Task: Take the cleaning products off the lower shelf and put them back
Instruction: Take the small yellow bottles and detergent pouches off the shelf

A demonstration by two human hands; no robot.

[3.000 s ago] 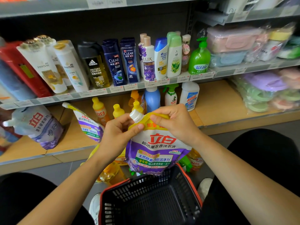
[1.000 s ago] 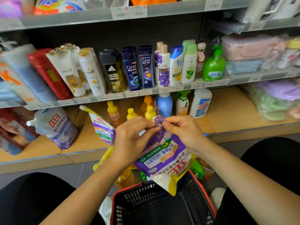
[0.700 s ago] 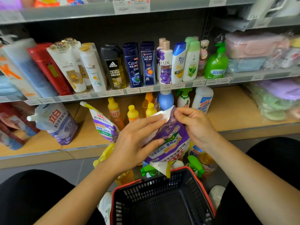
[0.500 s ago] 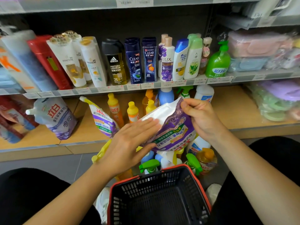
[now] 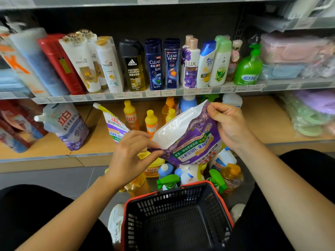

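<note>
Left hand [image 5: 132, 156] and right hand [image 5: 228, 124] each pinch a corner of the purple pouch [image 5: 190, 140], upside down at twelve o'clock from the basket [image 5: 177, 214]. With bottles [image 5: 232, 176] crowding the floor, restocking the lower shelf [image 5: 262, 122] looks half done.

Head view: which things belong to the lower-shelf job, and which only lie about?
Job: purple plastic detergent pouch, held by left hand and right hand; orange yellow-capped bottles on wooden lower shelf; green-topped spray bottles on the floor.
Lying about: dark blue shampoo bottles; green pump bottle; black mesh basket.
</note>
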